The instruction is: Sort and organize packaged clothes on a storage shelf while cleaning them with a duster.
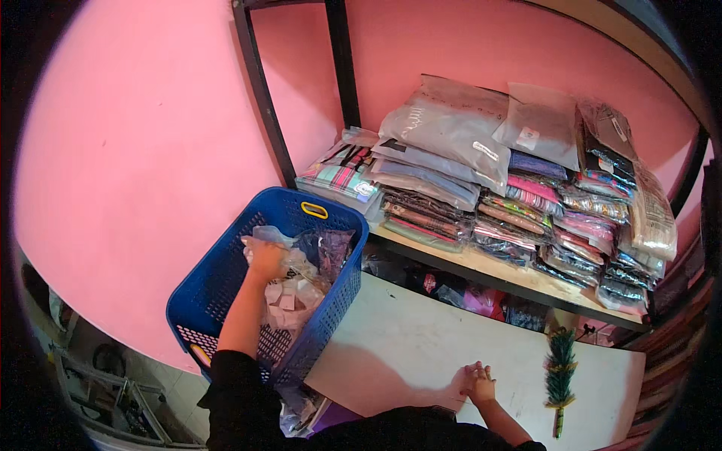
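A blue perforated plastic basket [186, 293] with yellow-rimmed handle holes stands at the left end of a white table [412, 327]. My left hand [265, 258] reaches inside it, touching clear and whitish plastic bags [290, 293] that lie in a heap; its fingertips are partly hidden, so its hold is unclear. A purplish packet [334, 251] leans at the basket's far right side. My right hand [480, 384] rests on the tabletop with its fingers apart and nothing in it. To its right lies a green tinsel-like sprig [560, 369] with gold bands and a wrapped handle.
Behind the table, a black-framed shelf [507, 287] bears stacks of clothes in clear bags [513, 225], with larger frosted bags [451, 124] on top. More packets fill the level below. A pink wall [141, 141] rises at the left. Metal frames [135, 406] stand on the floor at lower left.
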{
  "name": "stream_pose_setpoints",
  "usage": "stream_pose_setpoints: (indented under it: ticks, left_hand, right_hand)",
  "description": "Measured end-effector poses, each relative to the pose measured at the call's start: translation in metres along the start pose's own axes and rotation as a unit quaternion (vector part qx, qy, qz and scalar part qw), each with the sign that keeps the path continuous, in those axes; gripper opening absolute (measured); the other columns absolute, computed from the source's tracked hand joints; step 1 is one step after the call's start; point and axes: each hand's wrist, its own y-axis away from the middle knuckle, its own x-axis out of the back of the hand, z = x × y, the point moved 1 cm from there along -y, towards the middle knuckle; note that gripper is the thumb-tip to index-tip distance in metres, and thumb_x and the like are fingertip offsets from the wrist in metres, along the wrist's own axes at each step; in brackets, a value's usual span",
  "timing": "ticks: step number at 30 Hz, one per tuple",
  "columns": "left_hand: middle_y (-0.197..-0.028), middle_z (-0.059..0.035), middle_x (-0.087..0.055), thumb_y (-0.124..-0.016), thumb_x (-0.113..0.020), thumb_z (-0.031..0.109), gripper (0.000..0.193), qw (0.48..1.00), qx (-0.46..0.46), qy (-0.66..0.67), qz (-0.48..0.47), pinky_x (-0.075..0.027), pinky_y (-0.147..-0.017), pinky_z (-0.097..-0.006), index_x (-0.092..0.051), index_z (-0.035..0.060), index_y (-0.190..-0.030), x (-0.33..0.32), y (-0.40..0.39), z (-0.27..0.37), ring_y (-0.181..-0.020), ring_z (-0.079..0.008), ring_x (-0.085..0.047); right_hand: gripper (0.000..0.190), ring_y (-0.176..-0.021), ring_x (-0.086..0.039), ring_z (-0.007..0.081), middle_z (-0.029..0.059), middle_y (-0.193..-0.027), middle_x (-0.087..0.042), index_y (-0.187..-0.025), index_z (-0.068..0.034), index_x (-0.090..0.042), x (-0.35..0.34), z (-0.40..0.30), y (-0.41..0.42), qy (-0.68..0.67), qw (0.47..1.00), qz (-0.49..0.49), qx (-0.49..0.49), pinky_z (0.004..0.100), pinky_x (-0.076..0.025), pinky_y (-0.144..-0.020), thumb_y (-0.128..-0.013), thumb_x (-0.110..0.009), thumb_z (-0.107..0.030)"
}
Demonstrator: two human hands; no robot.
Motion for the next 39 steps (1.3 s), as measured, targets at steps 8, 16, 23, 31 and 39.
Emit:
stream_pose_setpoints:
  ticks: [8,16,23,31,39]
  left_hand:
    - [-0.067,-0.0099,-0.053,-0.063,-0.063,0.01,0.011,0.95,0.16,0.107,0.247,-0.041,-0.06,-0.0364,-0.057,0.0017,-0.068,0.213,0.012,0.051,-0.066,-0.0253,-0.052]
    - [-0.067,-0.0008,-0.054,-0.07,-0.064,0.004,0.008,0.821,0.192,0.36,0.4,-0.04,-0.058,-0.0247,-0.06,0.0004,-0.077,0.331,-0.002,0.226,-0.064,-0.009,-0.05]
    - [-0.076,0.0012,-0.06,-0.073,-0.07,0.008,0.016,0.626,0.251,0.711,0.197,-0.044,-0.057,-0.0229,-0.063,0.0017,-0.086,0.209,-0.004,0.357,-0.065,-0.0059,-0.053]
    - [-0.126,-0.0246,-0.042,-0.065,-0.072,0.054,0.09,0.767,0.378,0.514,-0.07,-0.037,-0.095,-0.0367,-0.04,-0.006,-0.125,-0.029,0.091,0.436,-0.116,-0.0306,-0.044]
    - [-0.1,-0.0133,-0.059,-0.076,-0.071,0.03,0.049,0.585,0.39,0.69,-0.172,-0.047,-0.079,-0.0303,-0.053,-0.0028,-0.109,-0.093,0.183,0.528,-0.092,-0.0179,-0.056]
  right_hand:
    - [0.089,-0.133,-0.019,0.0366,0.0103,-0.145,-0.022,-0.137,-0.024,-0.031,-0.017,0.008,-0.009,-0.012,0.999,0.015,0.041,0.0618,-0.029,-0.095,-0.061,-0.076,-0.042]
    - [0.098,-0.124,-0.038,0.0337,0.0226,-0.133,-0.037,-0.134,-0.002,-0.032,0.089,-0.007,0.028,-0.446,0.853,0.099,0.252,0.0387,-0.032,-0.101,-0.06,-0.077,-0.048]
    - [0.059,-0.102,-0.051,0.0149,0.0077,-0.114,-0.053,-0.124,0.0,-0.04,0.206,0.037,0.113,-0.728,0.591,0.198,0.285,0.029,-0.04,-0.09,-0.074,-0.07,-0.009]
    - [0.056,-0.077,-0.061,0.0376,0.0203,-0.097,-0.06,-0.117,0.0,-0.048,0.099,0.206,0.097,-0.325,0.911,0.244,-0.062,0.0402,-0.049,-0.067,-0.07,-0.071,-0.019]
    - [0.067,-0.092,-0.056,0.0408,0.0257,-0.105,-0.054,-0.12,0.0,-0.037,0.007,0.308,0.167,-0.12,0.971,0.083,-0.188,0.0475,-0.045,-0.076,-0.068,-0.07,-0.027]
